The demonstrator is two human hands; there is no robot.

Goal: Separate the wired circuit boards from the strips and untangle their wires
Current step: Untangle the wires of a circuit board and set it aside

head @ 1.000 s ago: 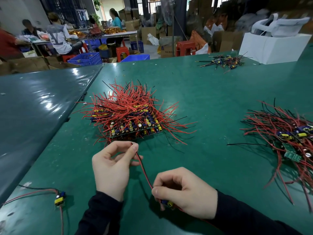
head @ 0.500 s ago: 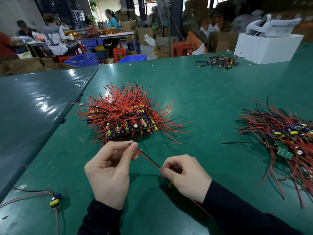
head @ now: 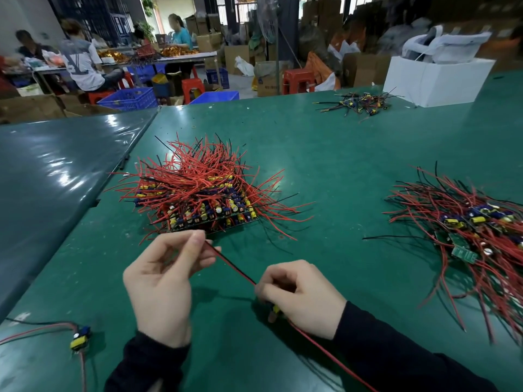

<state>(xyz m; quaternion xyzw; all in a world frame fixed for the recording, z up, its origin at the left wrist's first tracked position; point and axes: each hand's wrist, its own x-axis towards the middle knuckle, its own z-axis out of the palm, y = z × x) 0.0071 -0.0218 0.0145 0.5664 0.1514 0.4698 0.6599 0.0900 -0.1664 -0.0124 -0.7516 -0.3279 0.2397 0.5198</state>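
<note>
Hands: left hand (head: 162,281), right hand (head: 302,295) pinch wire pair (head: 230,263); board mostly hidden.

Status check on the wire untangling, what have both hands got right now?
Left hand pinches the red-black wire pair. Right hand grips its small board. Wire stretched straight between them, nothing in the way.

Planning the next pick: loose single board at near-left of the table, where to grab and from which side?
Pinch the small board across its yellow-and-blue body, coming straight down from above. It lies flat on the table, and its red and black wires trail left and toward the near edge, so its right side is open.
</note>
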